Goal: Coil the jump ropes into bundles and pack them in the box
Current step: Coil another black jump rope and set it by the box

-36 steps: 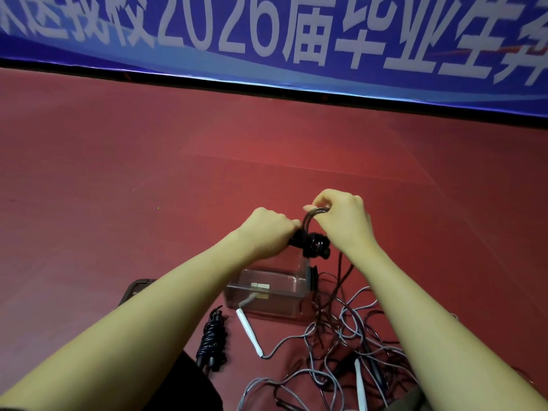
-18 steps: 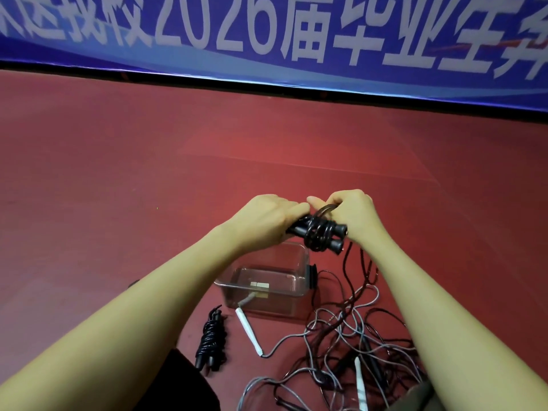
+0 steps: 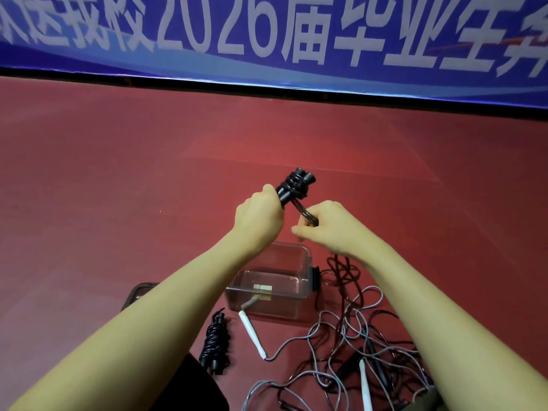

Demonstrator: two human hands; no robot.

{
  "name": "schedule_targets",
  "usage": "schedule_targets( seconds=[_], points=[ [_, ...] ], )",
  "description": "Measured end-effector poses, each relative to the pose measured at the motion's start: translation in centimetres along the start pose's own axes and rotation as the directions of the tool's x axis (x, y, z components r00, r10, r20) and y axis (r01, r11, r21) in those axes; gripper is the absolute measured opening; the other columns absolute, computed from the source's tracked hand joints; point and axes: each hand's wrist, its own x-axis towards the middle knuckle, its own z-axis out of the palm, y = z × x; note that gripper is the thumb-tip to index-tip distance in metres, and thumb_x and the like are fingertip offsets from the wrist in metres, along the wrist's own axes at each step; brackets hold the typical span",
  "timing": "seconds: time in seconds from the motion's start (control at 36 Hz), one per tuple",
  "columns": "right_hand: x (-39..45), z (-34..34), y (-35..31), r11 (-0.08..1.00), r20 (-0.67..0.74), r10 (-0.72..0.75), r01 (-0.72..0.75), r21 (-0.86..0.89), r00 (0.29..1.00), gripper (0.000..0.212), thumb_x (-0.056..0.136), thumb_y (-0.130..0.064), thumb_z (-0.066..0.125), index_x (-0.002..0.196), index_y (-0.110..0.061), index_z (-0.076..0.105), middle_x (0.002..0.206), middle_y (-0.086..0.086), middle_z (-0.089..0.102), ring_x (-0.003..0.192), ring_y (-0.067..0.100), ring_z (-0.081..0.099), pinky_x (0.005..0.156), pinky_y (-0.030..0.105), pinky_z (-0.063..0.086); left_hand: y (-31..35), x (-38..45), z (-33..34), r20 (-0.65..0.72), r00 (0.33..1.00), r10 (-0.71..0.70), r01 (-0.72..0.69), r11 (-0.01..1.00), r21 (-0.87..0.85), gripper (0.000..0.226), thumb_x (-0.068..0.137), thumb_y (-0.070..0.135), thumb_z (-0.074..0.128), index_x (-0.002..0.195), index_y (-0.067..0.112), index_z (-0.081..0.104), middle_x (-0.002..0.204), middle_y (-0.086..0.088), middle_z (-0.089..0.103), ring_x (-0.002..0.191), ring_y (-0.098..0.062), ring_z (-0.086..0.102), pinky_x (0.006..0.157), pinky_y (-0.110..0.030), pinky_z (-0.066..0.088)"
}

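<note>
— What do the two hands have hold of?

— The left hand (image 3: 259, 216) is closed in a fist round the black jump-rope handles (image 3: 293, 185), which stick up and away from it, tilted to the right, with black cord wound round them near the top. The right hand (image 3: 326, 229) sits just beside it, fingers curled, pinching a loop of the black cord (image 3: 305, 213) that runs down from the wound part.

— So both are held up off the floor?

— Yes, above the clear plastic box (image 3: 305, 262), which stands on the red floor (image 3: 118, 203) below the wrists.

— Anything in the box?

— Its walls are see-through; a pale label shows on the near side, and I cannot tell whether a rope lies inside. A black clip sits on its right side.

— And the other ropes?

— One finished black bundle (image 3: 215, 348) lies on the floor to the left of the box, near the left forearm. A white handle (image 3: 252, 333) lies slanted just in front of the box, its grey cord trailing right into a loose tangle of grey and dark ropes (image 3: 350, 345). A second white handle (image 3: 364, 384) lies in that tangle, close to the right forearm.

— Anything else around?

— A dark lid or tray (image 3: 142, 292) peeks out behind the left forearm, and a blue banner (image 3: 267, 40) with large white characters and "2026" runs along the far edge of the floor.
</note>
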Motion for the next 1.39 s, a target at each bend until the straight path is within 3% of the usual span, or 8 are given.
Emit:
schedule_targets(
  seconds=[0.31, 0.44, 0.61, 0.83, 1.06, 1.14, 1.28, 1.39],
  points=[
    [-1.1, -0.1, 0.4, 0.821, -0.272, -0.428, 0.244, -0.517, 0.862, 0.027, 0.084, -0.017, 0.05, 0.099, -0.024, 0.071, 0.088, -0.001, 0.071, 0.084, 0.029, 0.066, 0.06, 0.027, 0.033, -1.6, -0.3, 2.1, 0.205, 0.95, 0.234, -0.301, 0.858, 0.417, 0.015, 0.098, 0.014, 0.038, 0.111, 0.008, 0.044, 0.107, -0.009, 0.064, 0.093, -0.033, 0.062, 0.063, -0.032, 0.03],
    [-0.3, 0.3, 0.7, 0.956, -0.384, -0.138, 0.021, -0.293, 0.913, 0.027, 0.082, -0.012, 0.055, 0.096, -0.028, 0.07, 0.098, -0.004, 0.071, 0.095, 0.025, 0.062, 0.078, 0.034, 0.048, -1.5, -0.7, 2.6, 0.273, 0.852, 0.446, -0.523, 0.711, 0.47, 0.021, 0.099, 0.016, 0.035, 0.115, 0.011, 0.047, 0.1, -0.005, 0.067, 0.09, -0.032, 0.063, 0.065, -0.029, 0.03],
    [0.6, -0.4, 2.0, 0.978, -0.398, 0.199, -0.157, 0.137, 0.895, 0.027, 0.079, -0.033, 0.074, 0.063, -0.013, 0.065, 0.051, -0.003, 0.049, 0.068, 0.024, 0.046, 0.065, 0.032, 0.044, -1.8, -0.3, 3.1, 0.114, 0.726, 0.678, -0.669, 0.658, 0.347, 0.008, 0.075, 0.01, 0.056, 0.082, 0.011, 0.06, 0.055, -0.003, 0.061, 0.049, -0.027, 0.059, 0.057, -0.026, 0.024],
    [0.6, -1.1, 2.6, 0.909, -0.366, 0.166, -0.286, -0.304, 0.916, 0.044, 0.084, -0.056, 0.059, 0.067, -0.016, 0.058, 0.065, 0.001, 0.054, 0.078, 0.031, 0.052, 0.068, 0.029, 0.035, -1.9, -0.4, 2.6, 0.108, 0.579, 0.808, -0.79, 0.524, 0.318, 0.032, 0.052, 0.014, 0.086, 0.06, 0.019, 0.056, 0.047, 0.005, 0.054, 0.046, -0.02, 0.051, 0.05, -0.022, 0.031],
    [0.6, -1.3, 3.6, 0.874, -0.364, -0.014, -0.165, -0.456, 0.931, 0.044, 0.095, -0.053, 0.043, 0.074, -0.016, 0.057, 0.07, 0.0, 0.053, 0.073, 0.026, 0.045, 0.067, 0.03, 0.033, -1.9, -0.2, 2.0, -0.077, 0.478, 0.875, -0.854, 0.484, 0.19, 0.014, 0.078, 0.02, 0.046, 0.069, 0.015, 0.056, 0.058, 0.005, 0.053, 0.06, -0.023, 0.052, 0.049, -0.029, 0.041],
    [0.6, -1.1, 3.9, 0.896, -0.372, -0.034, -0.137, -0.422, 0.928, 0.045, 0.097, -0.047, 0.041, 0.076, -0.014, 0.062, 0.067, 0.003, 0.055, 0.07, 0.029, 0.048, 0.065, 0.03, 0.033, -1.5, -0.8, 1.5, -0.168, 0.527, 0.833, -0.835, 0.544, 0.08, 0.014, 0.078, 0.019, 0.047, 0.068, 0.012, 0.053, 0.057, 0.002, 0.051, 0.058, -0.023, 0.049, 0.046, -0.027, 0.039],
    [0.3, -1.2, 3.4, 0.893, -0.295, 0.052, -0.176, -0.413, 0.954, 0.015, 0.084, -0.006, 0.049, 0.074, -0.016, 0.051, 0.07, 0.004, 0.052, 0.072, 0.03, 0.05, 0.065, 0.028, 0.034, 0.1, -2.5, 1.1, -0.165, 0.835, 0.524, -0.547, 0.821, -0.16, 0.023, 0.078, 0.029, 0.047, 0.078, 0.008, 0.056, 0.065, -0.007, 0.063, 0.061, -0.034, 0.057, 0.053, -0.03, 0.04],
    [0.4, -0.7, 3.0, 0.915, -0.244, 0.104, -0.189, -0.356, 0.964, 0.024, 0.091, -0.019, 0.047, 0.073, -0.005, 0.056, 0.064, 0.005, 0.044, 0.069, 0.031, 0.044, 0.064, 0.03, 0.033, 1.5, -2.6, 0.9, -0.08, 0.958, 0.275, -0.285, 0.89, -0.355, 0.014, 0.089, 0.02, 0.055, 0.089, 0.006, 0.054, 0.077, -0.013, 0.065, 0.071, -0.037, 0.057, 0.06, -0.036, 0.041]
  ],
)
